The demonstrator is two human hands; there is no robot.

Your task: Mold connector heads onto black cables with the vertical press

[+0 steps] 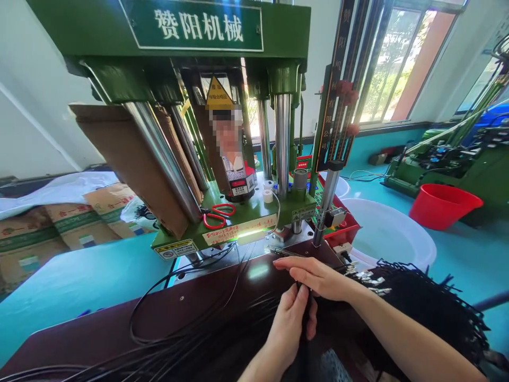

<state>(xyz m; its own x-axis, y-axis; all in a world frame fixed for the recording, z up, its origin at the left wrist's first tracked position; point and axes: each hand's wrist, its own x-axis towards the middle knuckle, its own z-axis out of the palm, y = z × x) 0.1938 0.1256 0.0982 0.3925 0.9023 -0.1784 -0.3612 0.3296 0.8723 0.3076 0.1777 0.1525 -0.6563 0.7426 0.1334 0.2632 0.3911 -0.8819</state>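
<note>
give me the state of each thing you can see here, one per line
black cables, loose, partly looped
left hand, closed around black cables
right hand, fingers extended
scissors, lying on press
work light, lit
red bucket, upright, open-topped
white tub, open-topped

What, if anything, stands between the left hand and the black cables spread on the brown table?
Nothing visible does: the black cables spread across the brown table close to the left hand, which grips something dark. The right hand is just beyond it, not in between.
</note>
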